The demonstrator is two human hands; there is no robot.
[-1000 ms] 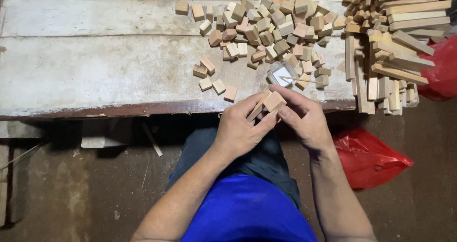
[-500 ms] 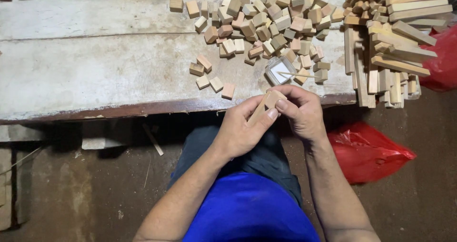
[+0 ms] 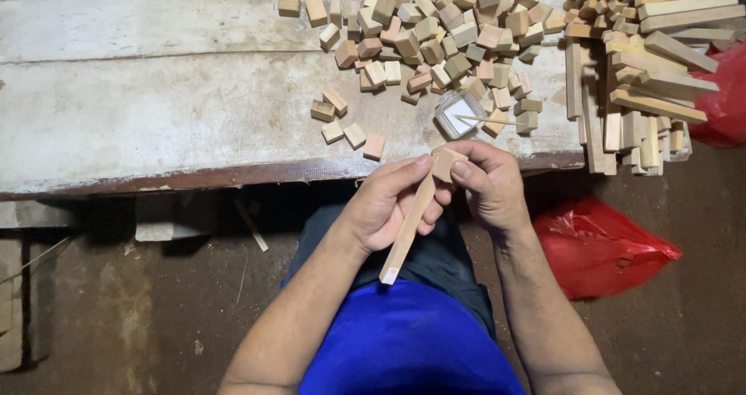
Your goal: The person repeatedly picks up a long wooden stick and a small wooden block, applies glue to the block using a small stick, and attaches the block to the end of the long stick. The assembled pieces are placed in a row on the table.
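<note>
Workbench (image 3: 155,115) edge: hands (image 3: 388,204) pinching stick (image 3: 408,228)

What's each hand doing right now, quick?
Left hand: closed around a long wooden stick.
Right hand: fingers pinching a small wooden block against the stick's top end.

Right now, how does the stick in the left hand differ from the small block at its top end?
The stick is long and thin; the block is short and chunky. The stick slants down toward the lap, held in the left hand; the block sits at its upper end, pinched by the right hand. The stick's lower tip is white; the block shows none. Both are pale wood.
</note>
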